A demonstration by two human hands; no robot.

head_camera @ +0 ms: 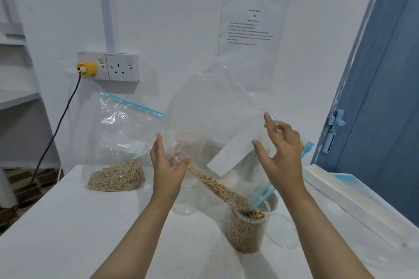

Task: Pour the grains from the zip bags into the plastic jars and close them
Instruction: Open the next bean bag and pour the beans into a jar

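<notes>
Head view: left hand point(169, 165) and right hand point(281, 149) pinch the upended zip bag point(215, 120), grains point(217, 186) streaming into the jar point(248, 231) at five o'clock; keep its mouth inside the rim.

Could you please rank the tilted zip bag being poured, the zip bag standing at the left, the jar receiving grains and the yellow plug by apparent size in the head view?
1. Tilted zip bag
2. Standing zip bag; farther back, so the gap is unsure.
3. Jar
4. Yellow plug
</notes>
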